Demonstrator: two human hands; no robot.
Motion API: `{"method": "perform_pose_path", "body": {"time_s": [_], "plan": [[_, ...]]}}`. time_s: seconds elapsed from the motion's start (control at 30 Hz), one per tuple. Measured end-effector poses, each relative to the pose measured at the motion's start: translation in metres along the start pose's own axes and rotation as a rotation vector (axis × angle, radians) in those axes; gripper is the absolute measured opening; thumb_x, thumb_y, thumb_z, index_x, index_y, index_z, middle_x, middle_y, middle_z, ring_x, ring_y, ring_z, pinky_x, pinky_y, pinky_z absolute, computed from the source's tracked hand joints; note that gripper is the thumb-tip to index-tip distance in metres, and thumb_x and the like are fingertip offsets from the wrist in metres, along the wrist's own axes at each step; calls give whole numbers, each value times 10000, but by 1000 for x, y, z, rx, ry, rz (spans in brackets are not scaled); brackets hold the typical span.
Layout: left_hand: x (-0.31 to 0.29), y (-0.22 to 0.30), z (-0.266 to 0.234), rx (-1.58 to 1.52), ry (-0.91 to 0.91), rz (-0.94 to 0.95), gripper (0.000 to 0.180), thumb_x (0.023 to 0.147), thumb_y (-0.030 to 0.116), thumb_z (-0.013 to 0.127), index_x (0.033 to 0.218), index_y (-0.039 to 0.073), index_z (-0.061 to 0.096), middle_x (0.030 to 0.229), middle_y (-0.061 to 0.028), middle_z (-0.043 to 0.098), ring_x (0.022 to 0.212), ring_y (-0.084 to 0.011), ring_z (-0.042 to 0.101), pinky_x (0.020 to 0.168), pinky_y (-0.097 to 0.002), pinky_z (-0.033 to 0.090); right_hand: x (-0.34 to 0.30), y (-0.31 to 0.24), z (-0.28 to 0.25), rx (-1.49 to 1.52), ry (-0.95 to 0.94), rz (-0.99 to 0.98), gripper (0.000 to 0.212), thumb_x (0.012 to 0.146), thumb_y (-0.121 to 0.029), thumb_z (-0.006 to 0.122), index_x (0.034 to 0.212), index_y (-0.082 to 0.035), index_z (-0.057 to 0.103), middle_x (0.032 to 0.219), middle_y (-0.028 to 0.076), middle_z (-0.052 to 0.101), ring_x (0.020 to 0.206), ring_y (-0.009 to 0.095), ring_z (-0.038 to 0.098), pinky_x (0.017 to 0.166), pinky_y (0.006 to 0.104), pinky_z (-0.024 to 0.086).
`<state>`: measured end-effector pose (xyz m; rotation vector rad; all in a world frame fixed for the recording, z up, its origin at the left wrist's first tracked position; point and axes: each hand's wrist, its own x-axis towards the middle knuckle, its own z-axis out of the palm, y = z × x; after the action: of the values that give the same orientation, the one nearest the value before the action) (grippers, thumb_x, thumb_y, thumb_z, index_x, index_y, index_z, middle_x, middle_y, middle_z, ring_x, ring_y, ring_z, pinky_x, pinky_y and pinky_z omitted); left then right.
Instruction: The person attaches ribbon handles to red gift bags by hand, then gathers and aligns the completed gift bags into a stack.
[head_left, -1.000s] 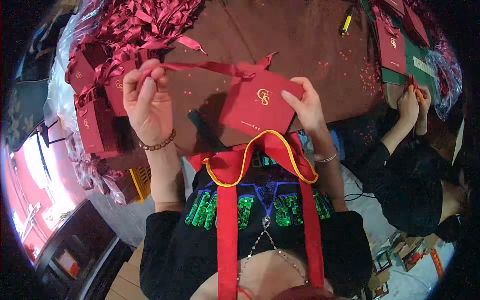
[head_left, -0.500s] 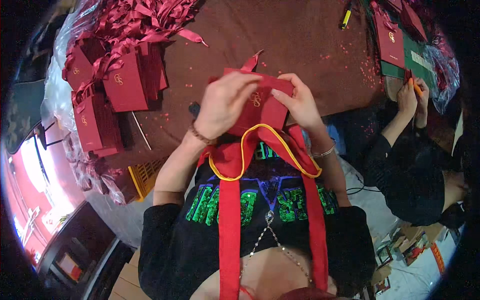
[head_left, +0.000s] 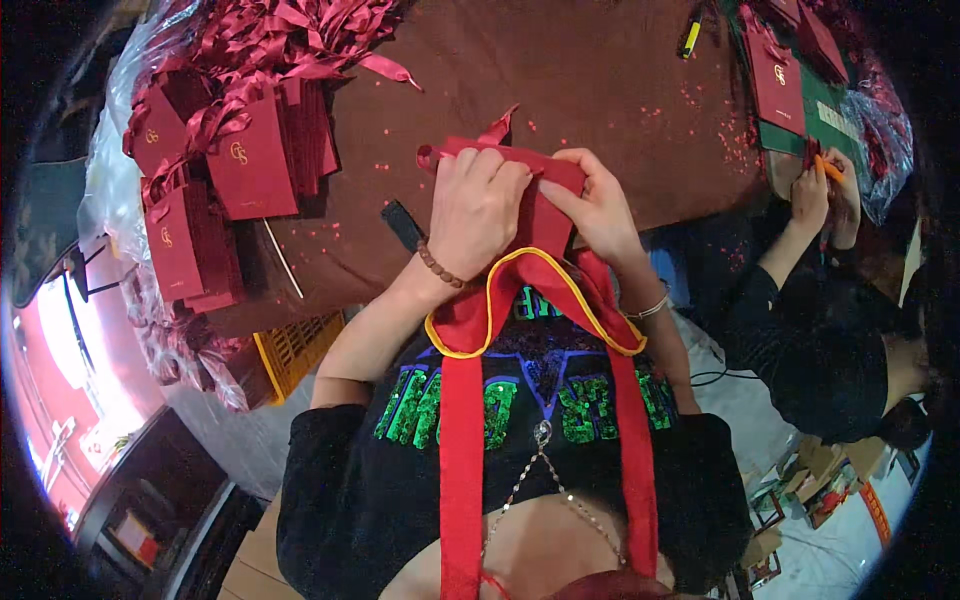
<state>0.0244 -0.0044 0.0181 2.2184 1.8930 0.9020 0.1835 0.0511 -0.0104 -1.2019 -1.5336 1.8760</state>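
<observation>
A dark red paper gift bag (head_left: 547, 222) is between my hands at the table's near edge, its lower part behind the apron's yellow-trimmed top (head_left: 545, 258). My right hand (head_left: 597, 207) clasps its right side, thumb on the front face and fingers behind. My left hand (head_left: 478, 208) lies across the front, fingers curled closed at the upper edge and covering most of that face. Whether ribbon is pinched in those fingers is hidden. A piece of red ribbon (head_left: 498, 128) sticks out beyond the bag's far edge.
Finished-looking red bags (head_left: 252, 165) stand stacked at left, below a heap of red ribbons (head_left: 290, 40). A thin white stick (head_left: 283, 258) and red scraps lie on the brown tablecloth (head_left: 440, 70). At right, a co-worker's hands (head_left: 822, 205) hold something orange near more bags (head_left: 775, 85).
My left hand has come down and right onto the bag, its fingers curling at the upper edge and covering the gold emblem. My right hand keeps its hold.
</observation>
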Motion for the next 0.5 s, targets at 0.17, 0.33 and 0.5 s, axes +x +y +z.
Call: {"method": "perform_pose_path", "body": {"time_s": [0.17,0.33,0.5], "plan": [[0,5,-1,110,-20,0,64,744,156,574,731,102,544,724,-53,476,718,-219,468,639,-354,330,-4,2,2,-25,24,-70,268,827,-8,560,1071,-14,450,940,49,575,864,91,548,750,243,466],[2,8,3,160,-17,18,79,754,157,553,709,98,527,724,-54,474,729,-218,469,644,-360,324,-5,-8,5,-6,35,-67,258,827,-4,555,1064,-8,454,928,50,572,848,81,542,733,229,460],[10,8,-7,197,-65,-5,83,751,169,540,720,96,517,736,-67,479,744,-226,473,662,-375,326,-5,-17,10,-81,65,-138,229,829,-11,548,1045,-10,471,920,39,569,833,77,533,718,218,448]]}}
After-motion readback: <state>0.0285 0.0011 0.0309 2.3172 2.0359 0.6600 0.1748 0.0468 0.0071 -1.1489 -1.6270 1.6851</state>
